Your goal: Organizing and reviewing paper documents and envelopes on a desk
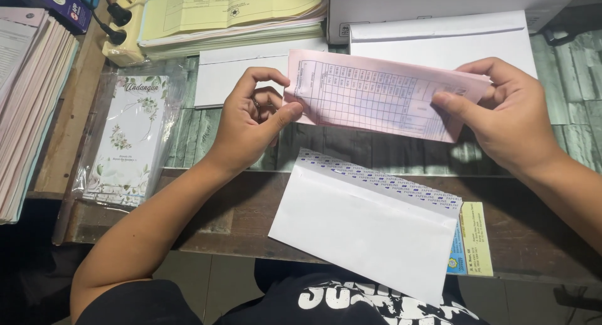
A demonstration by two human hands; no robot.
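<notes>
Hands grasp a folded pink form [384,94] at both ends: our left hand [254,121] pinches its left edge, our right hand [505,115] its right. It hangs above the open white envelope [360,228] at the desk [232,215] edge.

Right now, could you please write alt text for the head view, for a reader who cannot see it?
Two hands hold a folded pink form by its ends, left hand and right hand, above a desk edge where an open white envelope lies. A floral card in plastic lies at left.
</notes>
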